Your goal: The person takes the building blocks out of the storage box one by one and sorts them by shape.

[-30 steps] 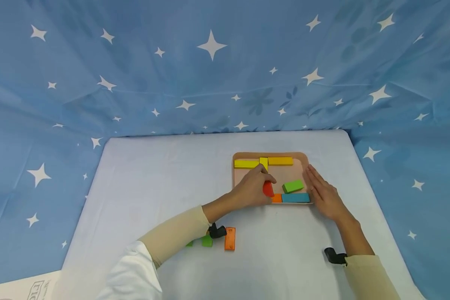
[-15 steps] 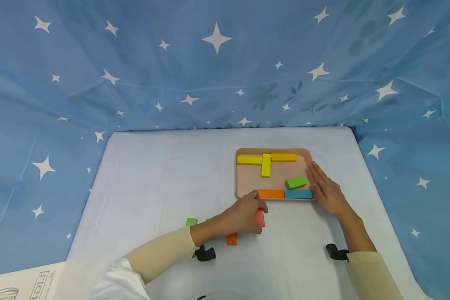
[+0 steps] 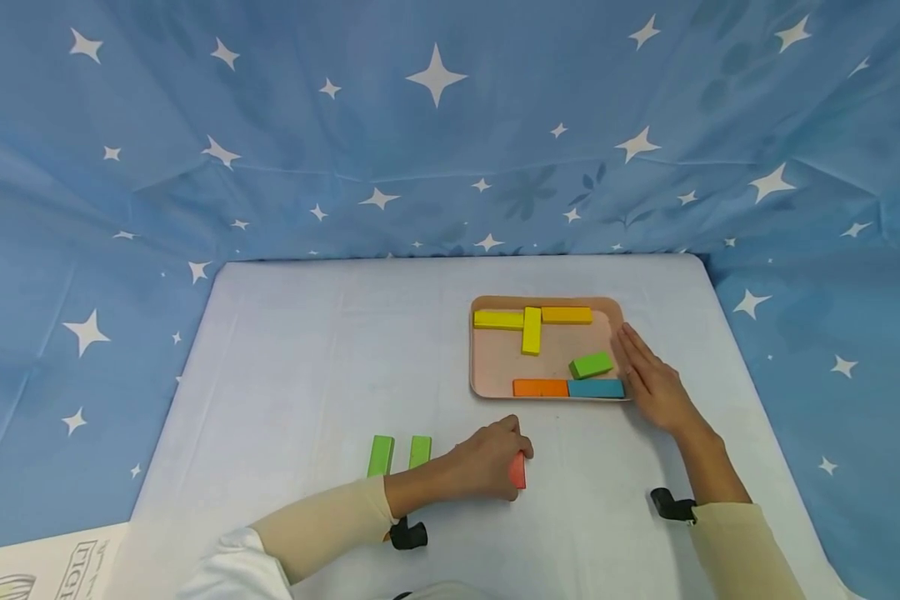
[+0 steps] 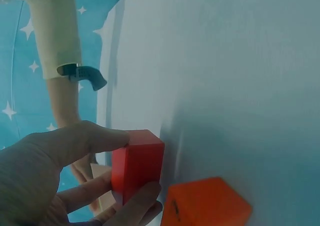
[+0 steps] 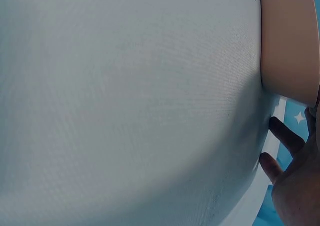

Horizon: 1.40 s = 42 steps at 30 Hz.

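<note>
My left hand (image 3: pixel 483 462) pinches a red block (image 4: pixel 137 163) between thumb and fingers, close over the table in front of the tray. Right beside it in the left wrist view lies an orange block (image 4: pixel 205 203), which the hand hides in the head view. At the tray's right edge my right hand (image 3: pixel 654 390) rests with straight fingers against the rim. The pinkish tray (image 3: pixel 483 367) bears yellow blocks (image 3: pixel 531 332) along its far side, a green block (image 3: pixel 591 365) lying askew, and an orange block (image 3: pixel 541 388) end to end with a blue block (image 3: pixel 596 388) along the near side.
Two green blocks, a left one (image 3: pixel 380 455) and a right one (image 3: pixel 420 451), lie on the white table (image 3: pixel 307 358) by the left forearm. A blue star-patterned cloth (image 3: pixel 360 150) hangs behind. Printed card (image 3: pixel 45 562) shows at the lower left.
My left hand has carried the red block out of the tray, toward the near side of the table. My right hand has stayed at the tray's edge.
</note>
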{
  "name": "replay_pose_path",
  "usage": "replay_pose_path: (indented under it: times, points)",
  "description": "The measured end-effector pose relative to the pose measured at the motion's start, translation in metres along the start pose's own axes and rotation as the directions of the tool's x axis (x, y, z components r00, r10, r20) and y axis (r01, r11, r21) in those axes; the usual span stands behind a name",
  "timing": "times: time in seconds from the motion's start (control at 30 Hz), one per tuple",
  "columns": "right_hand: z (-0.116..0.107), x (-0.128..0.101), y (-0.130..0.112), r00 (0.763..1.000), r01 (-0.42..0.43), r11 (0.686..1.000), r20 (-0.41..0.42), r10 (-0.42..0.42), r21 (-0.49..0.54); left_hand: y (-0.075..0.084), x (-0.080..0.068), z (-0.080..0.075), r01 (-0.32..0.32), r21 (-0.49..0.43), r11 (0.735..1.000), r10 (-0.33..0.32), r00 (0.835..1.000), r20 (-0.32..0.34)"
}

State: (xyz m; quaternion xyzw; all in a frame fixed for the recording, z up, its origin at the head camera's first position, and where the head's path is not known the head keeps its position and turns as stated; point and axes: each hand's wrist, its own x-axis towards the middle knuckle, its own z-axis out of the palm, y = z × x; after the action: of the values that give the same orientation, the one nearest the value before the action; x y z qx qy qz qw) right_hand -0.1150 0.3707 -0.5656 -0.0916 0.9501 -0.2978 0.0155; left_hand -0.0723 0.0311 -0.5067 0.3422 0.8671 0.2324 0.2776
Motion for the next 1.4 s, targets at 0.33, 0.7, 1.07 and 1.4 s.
replay_pose_path:
  times: [0.33,0.7,1.07,1.4]
  points:
    - [0.002,0.0,0.001,1.0,0.019,1.0,-0.015,-0.019,-0.001,0.004,0.0,0.008,-0.019,0.129,0.991,0.02,1.0,-0.01]
    - [0.003,-0.001,0.003,0.999,0.033,0.999,-0.027,-0.033,0.001,0.008,-0.002,0.009,-0.024,0.152,0.988,0.028,0.999,-0.029]
    - [0.0,0.001,0.001,1.0,0.017,1.0,-0.015,-0.017,0.004,0.007,-0.002,0.008,-0.029,0.195,0.98,0.035,0.999,-0.027]
    - [0.0,0.002,0.001,1.0,0.026,1.0,-0.014,-0.026,0.001,0.003,0.007,-0.01,0.001,0.142,0.99,-0.005,0.999,0.031]
